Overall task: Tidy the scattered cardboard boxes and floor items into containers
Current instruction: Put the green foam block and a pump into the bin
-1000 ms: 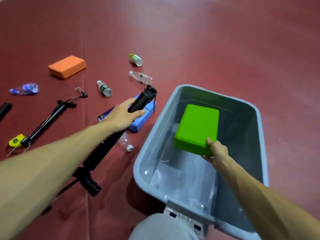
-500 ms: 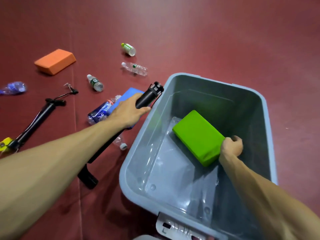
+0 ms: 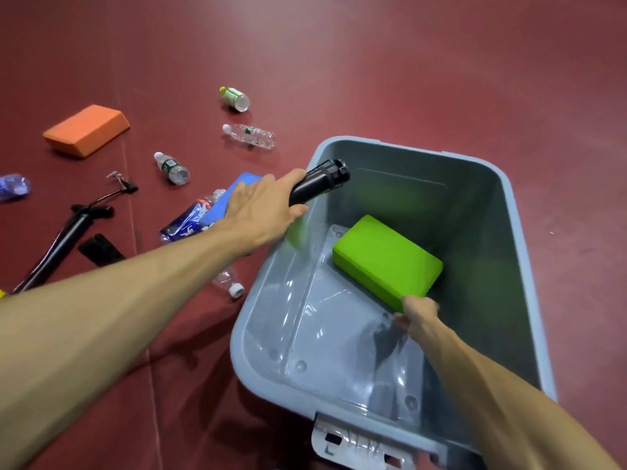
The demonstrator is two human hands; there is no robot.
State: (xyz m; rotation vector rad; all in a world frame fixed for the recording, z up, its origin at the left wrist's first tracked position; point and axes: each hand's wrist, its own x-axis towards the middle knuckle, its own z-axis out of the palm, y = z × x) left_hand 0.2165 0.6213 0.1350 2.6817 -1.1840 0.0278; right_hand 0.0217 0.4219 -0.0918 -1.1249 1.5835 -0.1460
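1. The black pump (image 3: 320, 184) is off the floor. Its tip pokes over the left rim of the grey bin (image 3: 517, 232), and its long axis slants from near-left to far-right across that rim.
2. The left hand (image 3: 261, 215) wraps the barrel just behind the tip. The rest of the barrel is hidden under the forearm.
3. Judging from this, the pump has to swing lengthwise along the bin to fit.
4. The green block (image 3: 386, 259) lies flat on the bin's bottom towards the right wall. The right hand (image 3: 419, 313) is curled at the block's near corner, and I cannot tell whether it grips.
5. An orange block (image 3: 86, 128) and a second pump (image 3: 57, 249) lie on the floor, well left of the bin.
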